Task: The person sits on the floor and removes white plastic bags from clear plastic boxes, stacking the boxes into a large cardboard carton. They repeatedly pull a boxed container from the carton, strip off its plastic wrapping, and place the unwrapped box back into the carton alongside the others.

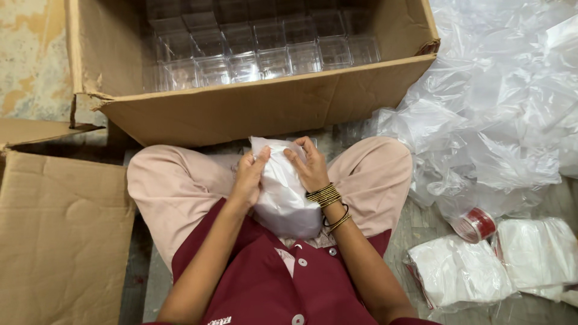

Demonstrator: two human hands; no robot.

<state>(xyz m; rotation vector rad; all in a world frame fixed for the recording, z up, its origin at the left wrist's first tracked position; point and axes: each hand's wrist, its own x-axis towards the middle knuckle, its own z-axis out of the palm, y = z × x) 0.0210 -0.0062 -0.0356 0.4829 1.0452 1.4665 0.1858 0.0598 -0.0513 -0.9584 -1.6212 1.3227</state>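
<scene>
Clearly both hands are closed on a white plastic-wrapped bundle (pixel 283 192) resting in the lap, just before the near wall of the open cardboard box (pixel 265 108) of clear containers (pixel 259 51). To work the wrap well, the bundle wants steadying against the legs while the fingertips pinch only its top edge. Left hand (pixel 248 177) clasps one side, thumb up; right hand (pixel 310 165), bangles at the wrist, curls over the other.
</scene>
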